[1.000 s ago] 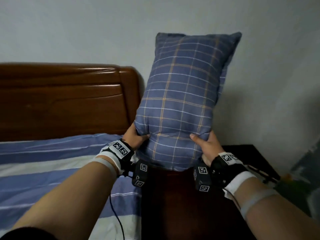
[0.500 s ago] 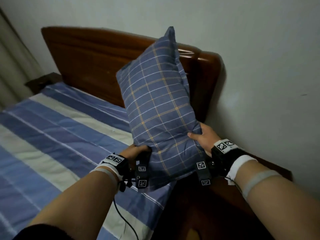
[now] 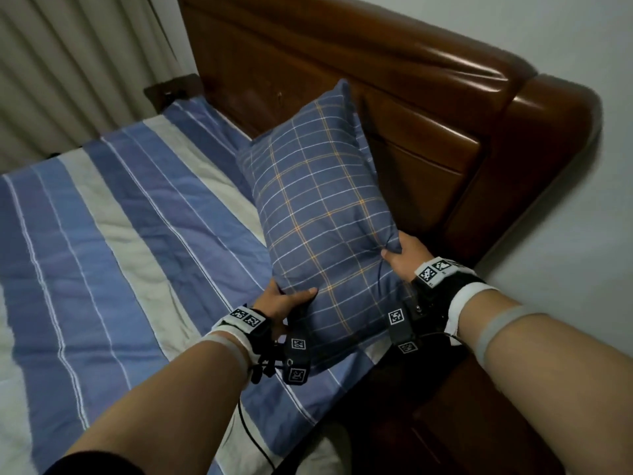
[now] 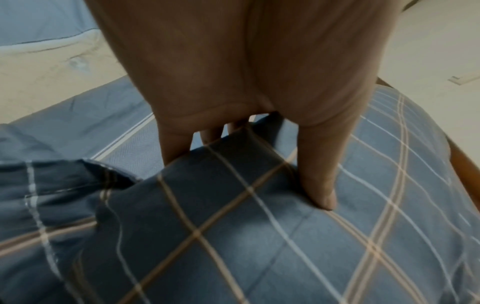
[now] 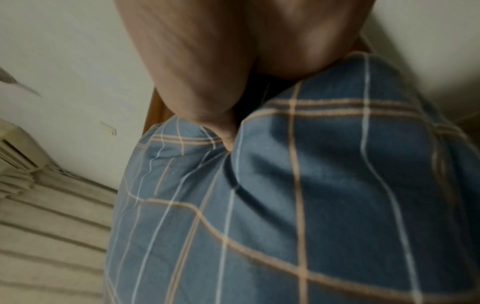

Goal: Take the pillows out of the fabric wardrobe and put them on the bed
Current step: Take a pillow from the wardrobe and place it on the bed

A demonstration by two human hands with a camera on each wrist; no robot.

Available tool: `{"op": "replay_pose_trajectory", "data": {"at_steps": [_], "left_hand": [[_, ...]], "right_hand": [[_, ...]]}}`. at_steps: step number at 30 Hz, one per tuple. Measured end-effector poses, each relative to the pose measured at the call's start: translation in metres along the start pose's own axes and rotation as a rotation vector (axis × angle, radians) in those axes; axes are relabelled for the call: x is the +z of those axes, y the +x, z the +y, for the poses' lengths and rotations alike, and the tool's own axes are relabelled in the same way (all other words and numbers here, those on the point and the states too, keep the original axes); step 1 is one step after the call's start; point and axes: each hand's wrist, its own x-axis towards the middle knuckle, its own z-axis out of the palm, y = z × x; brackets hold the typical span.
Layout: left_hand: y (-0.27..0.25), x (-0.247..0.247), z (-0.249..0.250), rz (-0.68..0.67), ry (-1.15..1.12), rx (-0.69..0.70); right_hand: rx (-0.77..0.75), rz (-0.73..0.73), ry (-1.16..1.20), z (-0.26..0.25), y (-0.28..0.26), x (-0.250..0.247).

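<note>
A blue plaid pillow (image 3: pixel 318 214) with white and orange lines is held over the head end of the bed (image 3: pixel 113 241), close to the headboard. My left hand (image 3: pixel 286 301) grips its near left edge, thumb on top and fingers underneath. My right hand (image 3: pixel 404 257) pinches its near right corner. In the left wrist view the thumb (image 4: pixel 320 174) presses into the pillow (image 4: pixel 259 236). In the right wrist view the thumb (image 5: pixel 221 123) digs into the pillow (image 5: pixel 311 195). The pillow's far end points toward the headboard. The wardrobe is out of view.
The bed carries a blue, white and beige striped sheet. A glossy brown wooden headboard (image 3: pixel 394 73) runs behind the pillow. A dark wooden nightstand (image 3: pixel 479 423) stands under my right forearm. Curtains (image 3: pixel 68 63) hang at the far left, and a white wall (image 3: pixel 582 217) is at the right.
Both hands have carried the pillow leftward from above the nightstand to over the bed, lowering and tilting it from upright toward flat. The view has turned down onto the bed.
</note>
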Motion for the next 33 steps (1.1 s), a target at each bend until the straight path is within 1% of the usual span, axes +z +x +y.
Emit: {"op": "replay_pose_trajectory", "data": {"at_steps": [2,7,11,13,14,16,18,20,22,24,27,28,30,33], "left_hand": [[0.023,0.002,-0.003,0.028,-0.027,-0.049],[0.09,0.013,-0.006,0.064,-0.095,-0.104],[0.146,0.018,-0.004,0.109,-0.078,-0.161],[0.168,0.022,0.001,0.116,0.011,-0.185],[0.178,0.024,0.005,0.089,0.092,-0.212],[0.198,0.031,0.013,0.018,0.27,-0.309],[0.214,0.043,0.023,0.002,0.41,-0.326],[0.224,0.064,0.035,-0.028,0.407,-0.31],[0.229,0.094,0.048,-0.117,0.375,-0.281],[0.227,0.131,0.062,-0.238,0.413,-0.185],[0.21,0.197,0.076,-0.396,0.523,0.017],[0.198,0.22,0.075,-0.424,0.566,0.089],[0.166,0.266,0.067,-0.505,0.618,0.172],[0.09,0.33,0.037,-0.721,0.69,0.199]], "right_hand": [[-0.003,-0.026,-0.052,0.001,0.027,0.005],[-0.04,-0.066,-0.181,-0.002,0.105,0.016],[-0.026,-0.103,-0.222,-0.002,0.163,0.025],[-0.02,-0.128,-0.216,0.003,0.187,0.028],[-0.007,-0.147,-0.199,0.007,0.197,0.029],[0.042,-0.169,-0.178,0.016,0.21,0.029],[0.103,-0.183,-0.145,0.025,0.21,0.026],[0.15,-0.187,-0.081,0.038,0.203,0.019],[0.188,-0.157,-0.002,0.053,0.19,0.008],[0.225,-0.088,0.089,0.069,0.169,-0.009],[0.266,0.075,0.187,0.092,0.121,-0.044],[0.284,0.136,0.209,0.099,0.098,-0.059],[0.325,0.249,0.257,0.115,0.046,-0.087],[0.398,0.445,0.365,0.143,-0.055,-0.121]]}}
